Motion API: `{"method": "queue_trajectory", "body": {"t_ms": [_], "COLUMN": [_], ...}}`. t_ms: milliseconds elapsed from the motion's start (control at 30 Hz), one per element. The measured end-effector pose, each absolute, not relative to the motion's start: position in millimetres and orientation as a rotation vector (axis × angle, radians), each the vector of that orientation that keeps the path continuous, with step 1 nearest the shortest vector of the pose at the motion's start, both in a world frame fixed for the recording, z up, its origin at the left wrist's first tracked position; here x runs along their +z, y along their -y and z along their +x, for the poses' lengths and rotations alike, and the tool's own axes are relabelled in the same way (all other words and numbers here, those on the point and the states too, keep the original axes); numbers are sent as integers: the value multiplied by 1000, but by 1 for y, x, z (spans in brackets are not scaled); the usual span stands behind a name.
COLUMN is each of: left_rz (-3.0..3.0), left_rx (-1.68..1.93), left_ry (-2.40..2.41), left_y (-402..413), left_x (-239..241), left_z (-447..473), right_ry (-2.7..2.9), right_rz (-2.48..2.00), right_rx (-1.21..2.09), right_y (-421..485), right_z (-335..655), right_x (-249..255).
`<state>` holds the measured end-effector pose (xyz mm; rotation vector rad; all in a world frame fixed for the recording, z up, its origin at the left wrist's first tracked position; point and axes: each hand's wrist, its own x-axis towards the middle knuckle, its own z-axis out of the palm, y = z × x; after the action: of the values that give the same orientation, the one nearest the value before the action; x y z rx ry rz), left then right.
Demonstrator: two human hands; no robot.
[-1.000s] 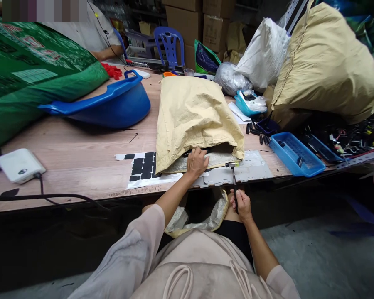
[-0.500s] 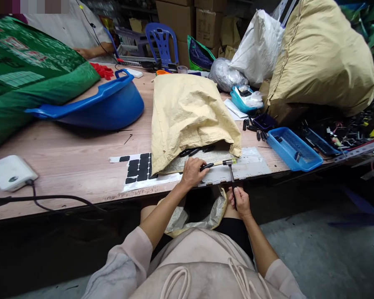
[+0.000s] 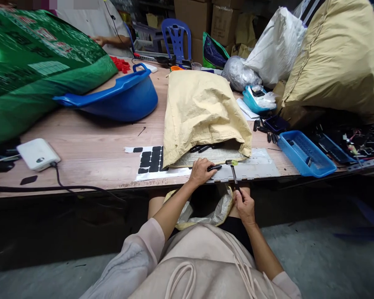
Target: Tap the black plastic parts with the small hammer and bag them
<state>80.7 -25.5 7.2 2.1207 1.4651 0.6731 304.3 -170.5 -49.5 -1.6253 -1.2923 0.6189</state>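
Two hands work at the near edge of the desk (image 3: 90,158). Bare wood lies open toward the left edge, while the right end is crowded by a blue tray (image 3: 305,153) and a big sack. The left hand (image 3: 200,172) pinches a small black part (image 3: 214,167) on a grey sheet (its shape is hard to make out). The right hand (image 3: 244,205) is closed round a hammer (image 3: 233,174) handle below the edge, the head just beside the part. A tan bag (image 3: 202,112) hides more parts behind.

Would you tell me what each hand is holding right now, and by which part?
The left hand grips a small black piece by its near end; the right hand holds the small hammer by its handle's lower end.
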Motion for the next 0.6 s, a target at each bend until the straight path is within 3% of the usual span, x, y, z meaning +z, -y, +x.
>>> {"method": "queue_trajectory", "body": {"t_ms": [233,600], "left_rz": [2108,2099], "left_rx": [687,667], "left_ry": [-1456,-1468], "left_y": [25,26], "left_x": [4,9], "left_z": [81,82], "right_ry": [1478,1441], "right_rz": [-1604,-1561], "right_rx": [417,588], "right_y": [171,174], "right_z": [296,283], "right_x": [-40,-33]}}
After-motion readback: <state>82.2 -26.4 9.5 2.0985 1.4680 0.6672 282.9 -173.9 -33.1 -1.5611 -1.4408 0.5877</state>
